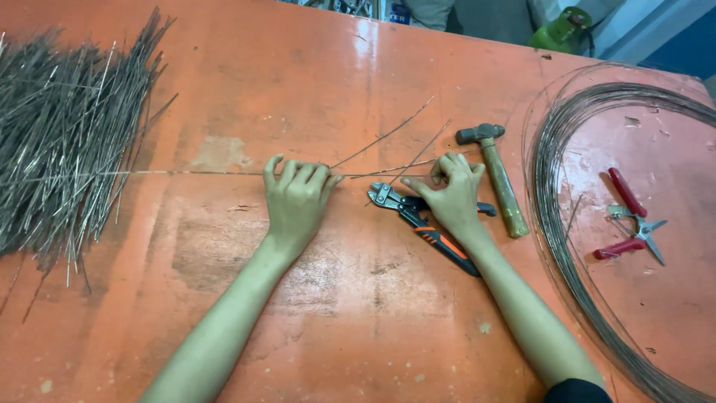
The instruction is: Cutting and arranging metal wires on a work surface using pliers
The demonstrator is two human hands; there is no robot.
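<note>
My left hand (297,195) lies palm down on the orange table (358,313), fingers curled over a long thin wire (186,172) that runs left toward the pile. My right hand (451,192) pinches the near ends of a few loose wire pieces (388,136) that fan out up and to the right. Under my right wrist lies a small bolt cutter (418,216) with black and orange handles.
A large pile of cut straight wires (60,142) covers the table's left side. A wooden-handled hammer (498,175) lies right of my right hand. A big wire coil (556,194) rings red-handled snips (630,220) at the right. A green object (559,30) stands beyond the far edge.
</note>
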